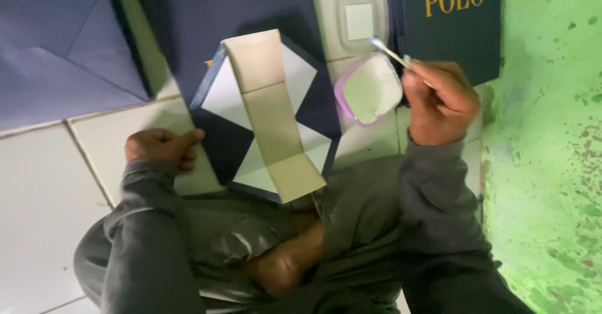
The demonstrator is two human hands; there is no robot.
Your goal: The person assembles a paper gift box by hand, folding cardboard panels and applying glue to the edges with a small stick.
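Glue tub [370,88] beside box [266,116], lid [359,20] behind

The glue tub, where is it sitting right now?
In the head view the glue tub sits on the white tiled floor, right of the folded cardboard piece and just left of the right hand.
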